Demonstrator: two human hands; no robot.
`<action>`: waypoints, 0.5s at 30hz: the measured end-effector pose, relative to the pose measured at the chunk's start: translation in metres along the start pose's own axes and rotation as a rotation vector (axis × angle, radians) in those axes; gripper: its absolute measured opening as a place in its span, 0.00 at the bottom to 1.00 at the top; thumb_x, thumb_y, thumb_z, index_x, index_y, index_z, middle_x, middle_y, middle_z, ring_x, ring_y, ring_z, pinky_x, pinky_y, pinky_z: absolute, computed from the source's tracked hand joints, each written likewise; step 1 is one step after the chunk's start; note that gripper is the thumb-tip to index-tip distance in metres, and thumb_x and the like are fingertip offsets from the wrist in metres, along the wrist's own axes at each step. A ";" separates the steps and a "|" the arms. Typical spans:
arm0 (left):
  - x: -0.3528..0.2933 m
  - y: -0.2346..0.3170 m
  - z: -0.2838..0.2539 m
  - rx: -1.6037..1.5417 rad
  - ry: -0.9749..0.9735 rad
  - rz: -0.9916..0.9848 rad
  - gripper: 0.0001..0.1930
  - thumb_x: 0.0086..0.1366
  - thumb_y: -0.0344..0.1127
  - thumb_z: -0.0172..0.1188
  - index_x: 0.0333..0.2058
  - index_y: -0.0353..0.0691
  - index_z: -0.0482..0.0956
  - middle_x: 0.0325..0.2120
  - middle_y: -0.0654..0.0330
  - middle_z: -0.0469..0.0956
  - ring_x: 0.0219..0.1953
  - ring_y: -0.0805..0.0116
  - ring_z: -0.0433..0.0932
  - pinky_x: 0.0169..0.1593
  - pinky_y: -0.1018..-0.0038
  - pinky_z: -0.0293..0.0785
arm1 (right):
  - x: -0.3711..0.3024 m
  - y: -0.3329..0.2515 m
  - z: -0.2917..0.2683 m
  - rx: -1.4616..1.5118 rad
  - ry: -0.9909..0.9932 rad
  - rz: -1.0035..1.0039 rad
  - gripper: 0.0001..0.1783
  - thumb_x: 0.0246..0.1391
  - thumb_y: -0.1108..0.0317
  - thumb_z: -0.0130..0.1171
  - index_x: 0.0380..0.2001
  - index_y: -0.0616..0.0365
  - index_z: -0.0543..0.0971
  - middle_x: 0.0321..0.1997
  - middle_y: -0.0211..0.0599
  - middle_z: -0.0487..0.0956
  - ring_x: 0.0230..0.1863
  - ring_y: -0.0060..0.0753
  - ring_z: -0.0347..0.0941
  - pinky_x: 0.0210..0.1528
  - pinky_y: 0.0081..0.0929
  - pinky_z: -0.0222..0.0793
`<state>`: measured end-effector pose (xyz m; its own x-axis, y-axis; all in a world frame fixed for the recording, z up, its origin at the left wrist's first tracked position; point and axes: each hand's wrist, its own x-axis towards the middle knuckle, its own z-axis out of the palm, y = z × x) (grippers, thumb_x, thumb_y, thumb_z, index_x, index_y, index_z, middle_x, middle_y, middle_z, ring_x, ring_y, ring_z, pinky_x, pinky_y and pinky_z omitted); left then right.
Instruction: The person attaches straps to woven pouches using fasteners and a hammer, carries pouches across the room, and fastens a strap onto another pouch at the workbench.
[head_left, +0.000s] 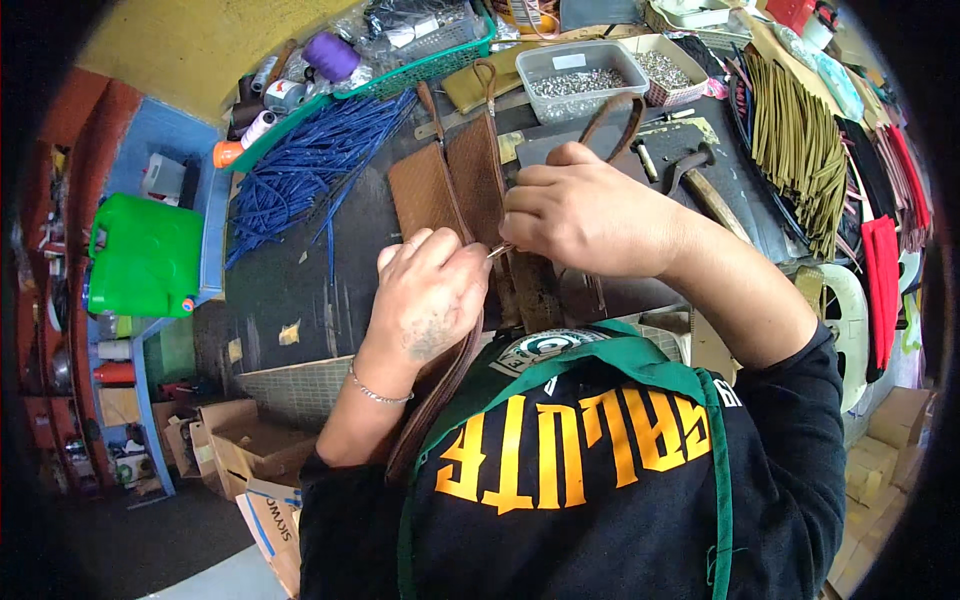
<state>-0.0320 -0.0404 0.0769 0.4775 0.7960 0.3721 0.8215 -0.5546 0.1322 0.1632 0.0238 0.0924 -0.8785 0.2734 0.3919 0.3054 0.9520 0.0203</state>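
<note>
Left hand point(432, 290), right hand point(590, 215) pinching slim silvery metal piece point(497, 250) by brown leather strap point(437, 402); seemingly mid-adjustment, steady grip called for.

Blue strips point(300, 185), perhaps leather, on workbench point(365, 285)

"What do we have at our left?"

"We have a green jug point(150, 255) on a blue shelf point(178, 120), and cardboard boxes point(255, 445) on the floor point(150, 540) below."

"And across our table point(262, 300)?"

"We see blue strips point(295, 180) heaped beside a green basket point(425, 68), and a purple spool point(331, 57) beyond them. Farther right, we find a translucent tub point(588, 106) holding small silvery pieces point(585, 82), then a bundle of olive strips point(795, 140)."
</note>
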 end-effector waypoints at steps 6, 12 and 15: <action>-0.012 -0.018 0.009 -0.111 0.051 -0.119 0.04 0.51 0.34 0.56 0.25 0.43 0.76 0.20 0.63 0.67 0.27 0.65 0.71 0.31 0.69 0.62 | -0.013 0.024 0.010 -0.064 0.004 0.150 0.05 0.40 0.66 0.51 0.23 0.53 0.72 0.26 0.27 0.72 0.36 0.29 0.70 0.40 0.31 0.60; -0.016 -0.029 0.031 -0.380 0.061 -0.135 0.04 0.50 0.26 0.58 0.26 0.33 0.77 0.18 0.58 0.70 0.20 0.67 0.69 0.25 0.75 0.64 | -0.020 0.040 0.020 0.115 -0.125 0.221 0.08 0.42 0.64 0.56 0.28 0.52 0.74 0.28 0.29 0.75 0.37 0.34 0.72 0.43 0.34 0.59; -0.020 -0.035 0.039 -0.555 -0.004 -0.266 0.05 0.52 0.27 0.57 0.28 0.33 0.78 0.19 0.59 0.70 0.21 0.73 0.68 0.25 0.78 0.63 | -0.018 0.048 0.025 0.273 -0.206 0.287 0.10 0.44 0.60 0.56 0.30 0.51 0.75 0.29 0.30 0.77 0.38 0.37 0.73 0.42 0.41 0.62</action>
<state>-0.0583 -0.0270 0.0292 0.2806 0.9247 0.2575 0.6287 -0.3797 0.6787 0.1847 0.0678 0.0633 -0.8353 0.5277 0.1541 0.4641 0.8272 -0.3167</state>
